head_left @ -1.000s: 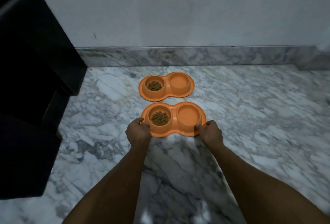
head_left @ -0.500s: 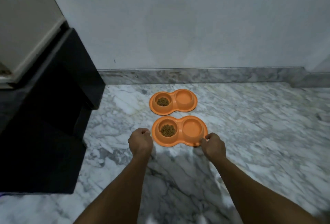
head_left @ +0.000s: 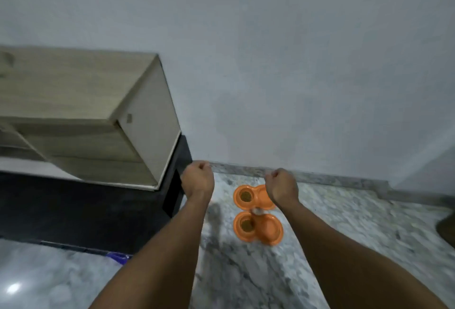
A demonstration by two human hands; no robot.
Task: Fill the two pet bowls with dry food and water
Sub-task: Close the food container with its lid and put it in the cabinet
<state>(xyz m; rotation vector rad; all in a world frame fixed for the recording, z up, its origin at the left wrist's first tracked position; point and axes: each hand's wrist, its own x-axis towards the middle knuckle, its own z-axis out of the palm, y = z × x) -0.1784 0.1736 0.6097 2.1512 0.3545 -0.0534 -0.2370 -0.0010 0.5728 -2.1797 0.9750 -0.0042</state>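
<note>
Fingers [head_left: 202, 166] on left hand [head_left: 198, 182] and right hand [head_left: 282, 186] are being held curled, empty; pet bowls [head_left: 268, 231] are lying below, nearer the right

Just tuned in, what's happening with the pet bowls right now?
Nobody is holding anything. The person's left hand and right hand hang curled and empty above two orange double bowls on the marble floor by the wall. The far bowl and the near bowl each have kibble in the left compartment. Whether the right compartments hold water is too blurred to tell.
</note>
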